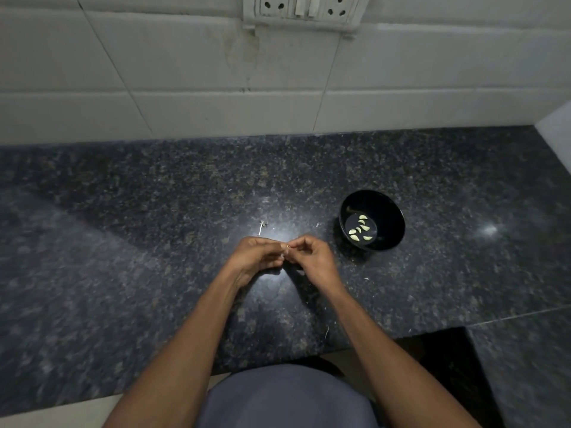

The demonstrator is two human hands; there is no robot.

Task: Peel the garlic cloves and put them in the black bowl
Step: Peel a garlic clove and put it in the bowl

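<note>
My left hand [255, 254] and my right hand [312, 256] meet above the middle of the dark granite counter [154, 242]. Together their fingertips pinch a small garlic clove [288, 247], of which only a pale tip shows. To the right stands the black bowl [392, 217], with several peeled pale cloves [360, 231] lying at its bottom. The bowl is a hand's width right of my right hand.
A few bits of garlic skin [262, 227] lie on the counter just beyond my hands. A white tiled wall [216, 88] with a socket plate [302, 10] rises behind. The counter's front edge has a cut-out [432, 350] at lower right.
</note>
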